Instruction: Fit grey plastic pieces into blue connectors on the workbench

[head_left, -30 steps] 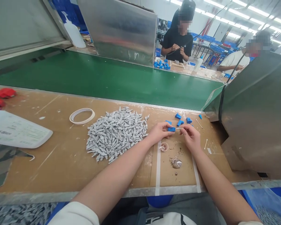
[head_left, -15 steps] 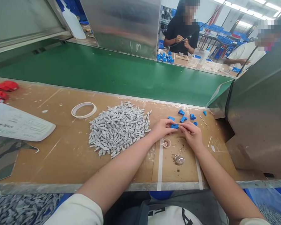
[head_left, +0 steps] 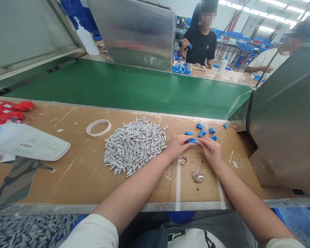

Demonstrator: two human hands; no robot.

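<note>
My left hand (head_left: 177, 146) pinches a small blue plastic part (head_left: 192, 141) between thumb and fingers. At the part's right end, my right hand (head_left: 211, 150) is closed in a pinch; a thin pale tip shows by its fingertips, too small to name. Just beyond the hands lie several loose blue parts (head_left: 202, 133). Below them stand a small pink-rimmed cup (head_left: 184, 159) with a whitish stick in it and a small clear glass container (head_left: 198, 177). To the left spreads a big heap of small grey pieces (head_left: 135, 146).
A tape roll (head_left: 98, 127), a white bottle (head_left: 38, 142) lying down and red items (head_left: 10, 111) are at left. Cotton swabs (head_left: 231, 157) lie at right. Behind runs a green conveyor belt (head_left: 134, 89); a metal panel (head_left: 286, 120) borders the right. A co-worker (head_left: 201, 43) sits across.
The view has shifted slightly, so the bench's left side shows more. Both my hands keep nearly the same pinch. The co-worker across has raised a hand with a blue part.
</note>
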